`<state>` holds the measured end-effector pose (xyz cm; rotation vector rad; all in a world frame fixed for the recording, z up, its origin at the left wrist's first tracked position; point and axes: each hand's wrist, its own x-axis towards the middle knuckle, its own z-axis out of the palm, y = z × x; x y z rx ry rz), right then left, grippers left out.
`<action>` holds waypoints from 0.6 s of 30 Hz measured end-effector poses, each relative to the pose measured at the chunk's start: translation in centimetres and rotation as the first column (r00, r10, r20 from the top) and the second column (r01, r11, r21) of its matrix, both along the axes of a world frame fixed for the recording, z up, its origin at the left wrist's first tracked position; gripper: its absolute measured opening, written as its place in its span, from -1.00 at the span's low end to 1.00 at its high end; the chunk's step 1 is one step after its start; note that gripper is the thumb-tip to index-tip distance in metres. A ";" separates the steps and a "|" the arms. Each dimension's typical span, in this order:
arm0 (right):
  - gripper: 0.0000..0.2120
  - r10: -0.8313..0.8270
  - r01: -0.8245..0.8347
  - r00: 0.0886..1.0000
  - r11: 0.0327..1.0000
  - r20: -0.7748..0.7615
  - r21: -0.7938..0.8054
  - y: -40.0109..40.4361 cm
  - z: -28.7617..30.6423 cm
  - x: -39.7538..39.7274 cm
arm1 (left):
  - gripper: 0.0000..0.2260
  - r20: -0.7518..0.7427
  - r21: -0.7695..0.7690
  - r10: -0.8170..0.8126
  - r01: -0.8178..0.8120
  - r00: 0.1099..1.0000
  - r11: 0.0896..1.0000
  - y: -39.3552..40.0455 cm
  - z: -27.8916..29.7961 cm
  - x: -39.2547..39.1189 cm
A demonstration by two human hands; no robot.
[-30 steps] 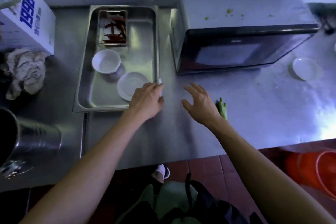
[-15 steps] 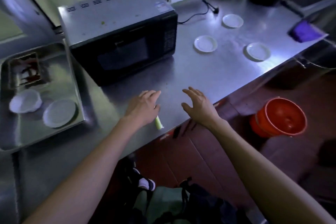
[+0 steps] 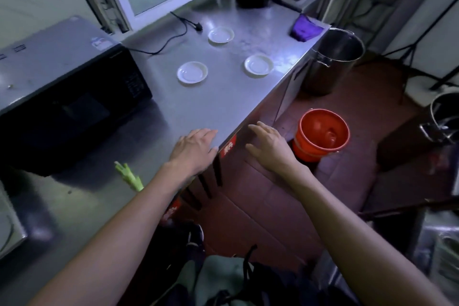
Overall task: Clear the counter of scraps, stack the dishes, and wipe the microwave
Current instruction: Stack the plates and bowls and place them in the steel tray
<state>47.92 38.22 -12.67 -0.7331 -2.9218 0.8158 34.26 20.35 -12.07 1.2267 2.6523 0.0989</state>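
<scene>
My left hand (image 3: pixel 194 149) hovers palm down over the front edge of the steel counter (image 3: pixel 223 97), fingers straight, holding nothing. My right hand (image 3: pixel 269 145) is spread open in the air past the counter edge, above the floor. A green vegetable scrap (image 3: pixel 129 176) lies on the counter left of my left forearm. Three small white plates (image 3: pixel 192 72) (image 3: pixel 258 64) (image 3: pixel 221 35) sit apart further back. The black microwave (image 3: pixel 67 87) stands at the left. A purple cloth (image 3: pixel 305 30) lies at the counter's far right corner.
An orange bucket (image 3: pixel 323 134) stands on the red tiled floor just right of my right hand. A tall steel pot (image 3: pixel 332 62) stands beside the counter's end. A black power cord (image 3: pixel 173 37) trails behind the microwave. A steel tray corner (image 3: pixel 10 226) shows at the left edge.
My view has swung right, away from the tray toward the counter's end. Both hands moved right; the green scrap, earlier under my left hand, now lies behind it to the left.
</scene>
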 end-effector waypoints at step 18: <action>-0.36 -0.127 0.118 0.973 0.991 0.191 0.057 14.9 -3.3 -5.2 | -0.53 0.175 -0.040 -0.185 0.195 0.967 0.980 18.9 -5.7 -7.9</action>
